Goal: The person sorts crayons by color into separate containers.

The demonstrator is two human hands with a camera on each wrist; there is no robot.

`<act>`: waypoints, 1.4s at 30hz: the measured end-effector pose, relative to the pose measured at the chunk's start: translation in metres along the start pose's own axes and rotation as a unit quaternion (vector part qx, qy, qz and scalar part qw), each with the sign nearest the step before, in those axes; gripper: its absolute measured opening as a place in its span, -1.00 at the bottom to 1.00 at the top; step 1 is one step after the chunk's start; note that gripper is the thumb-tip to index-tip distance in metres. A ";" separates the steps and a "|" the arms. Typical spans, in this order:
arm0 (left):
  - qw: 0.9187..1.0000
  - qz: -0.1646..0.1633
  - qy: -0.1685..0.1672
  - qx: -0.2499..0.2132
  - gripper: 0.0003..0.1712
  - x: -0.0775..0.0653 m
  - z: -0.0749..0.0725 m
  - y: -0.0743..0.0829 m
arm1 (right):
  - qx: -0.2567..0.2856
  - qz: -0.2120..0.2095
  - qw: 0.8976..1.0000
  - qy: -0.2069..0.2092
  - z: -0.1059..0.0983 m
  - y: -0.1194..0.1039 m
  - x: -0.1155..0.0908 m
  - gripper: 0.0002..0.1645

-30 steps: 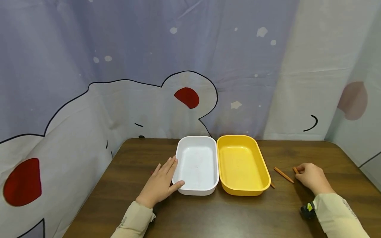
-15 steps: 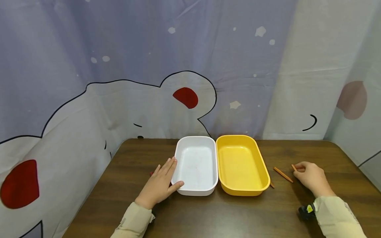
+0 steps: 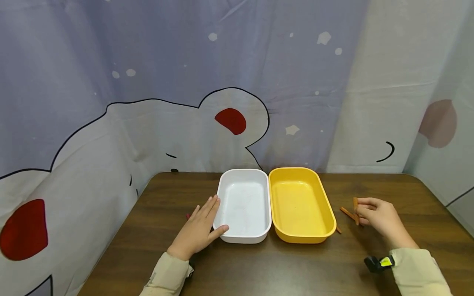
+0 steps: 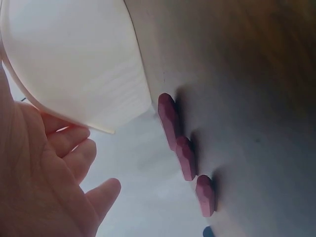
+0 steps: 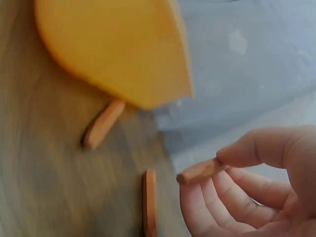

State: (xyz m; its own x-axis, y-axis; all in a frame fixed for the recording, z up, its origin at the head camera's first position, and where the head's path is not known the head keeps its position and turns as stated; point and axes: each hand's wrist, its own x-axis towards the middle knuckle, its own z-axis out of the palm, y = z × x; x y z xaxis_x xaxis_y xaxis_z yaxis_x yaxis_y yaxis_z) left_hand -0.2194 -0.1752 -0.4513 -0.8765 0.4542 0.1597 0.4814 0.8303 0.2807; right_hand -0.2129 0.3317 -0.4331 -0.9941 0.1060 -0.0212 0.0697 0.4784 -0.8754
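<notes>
My left hand (image 3: 198,230) lies with straight fingers against the left rim of a white plastic tray (image 3: 244,236). In the left wrist view its fingertips touch that rim, the thumb apart. My right hand (image 3: 385,218) pinches a short orange faceted stick (image 5: 200,171) between thumb and fingers, raised above the table at the right. Beneath it lies another orange stick (image 3: 345,212). A third orange stick (image 5: 103,126) rests on the table, partly under the side of the yellow tray (image 3: 305,239). I cannot tell what kind the sticks are.
The two trays stand side by side near the table's back edge. Several dark red faceted pieces (image 4: 169,121) lie on the table left of the white tray, mostly hidden behind my left hand in the head view. A patterned curtain (image 3: 303,82) hangs behind the table.
My right hand has lifted the orange stick off the table and carried it a little left, over the other stick. The left hand has stayed at the white tray.
</notes>
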 end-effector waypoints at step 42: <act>1.000 0.005 0.014 -0.003 0.01 0.001 0.003 -0.002 | 0.047 -0.011 0.994 -0.098 0.127 -0.080 0.012 -0.55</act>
State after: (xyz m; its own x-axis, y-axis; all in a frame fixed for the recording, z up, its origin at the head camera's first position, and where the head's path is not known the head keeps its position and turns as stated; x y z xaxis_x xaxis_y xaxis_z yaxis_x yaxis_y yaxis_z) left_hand -0.2209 -0.1757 -0.4544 -0.8709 0.4538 0.1889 0.4908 0.8236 0.2844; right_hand -0.2414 0.1839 -0.4246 -0.9931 -0.0788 -0.0872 0.0494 0.3936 -0.9179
